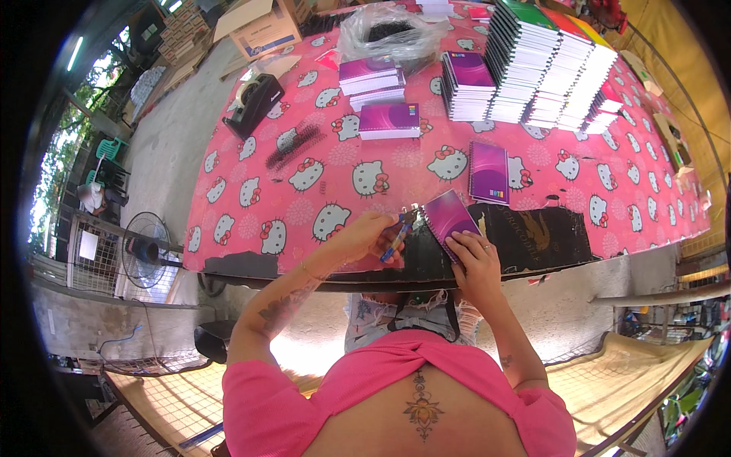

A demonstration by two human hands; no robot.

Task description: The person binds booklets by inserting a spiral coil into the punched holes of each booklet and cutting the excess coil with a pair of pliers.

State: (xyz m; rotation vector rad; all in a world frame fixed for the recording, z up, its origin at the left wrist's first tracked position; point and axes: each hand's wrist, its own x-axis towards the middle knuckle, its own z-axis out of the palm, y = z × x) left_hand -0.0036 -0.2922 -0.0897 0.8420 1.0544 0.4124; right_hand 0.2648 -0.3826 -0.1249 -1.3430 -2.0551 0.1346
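At the table's near edge, my right hand (475, 255) grips a small purple spiral notebook (451, 213) by its lower right part, its coil facing left. My left hand (373, 238) is closed round a blue-handled pair of pliers (396, 239). The tip of the pliers is close to the top end of the notebook's coil; whether they touch is too small to tell. Just beyond lies another purple spiral notebook (488, 174), flat on the tablecloth. A bundle of loose black binding coils (295, 145) rests farther left.
Purple pads (389, 118) stand in small stacks at the middle. Tall stacks of notebooks (525, 72) rise at the back right. A black tape dispenser (253, 105) sits on the left edge, near a clear plastic bag (392, 34). A fan (145, 247) stands left of the table.
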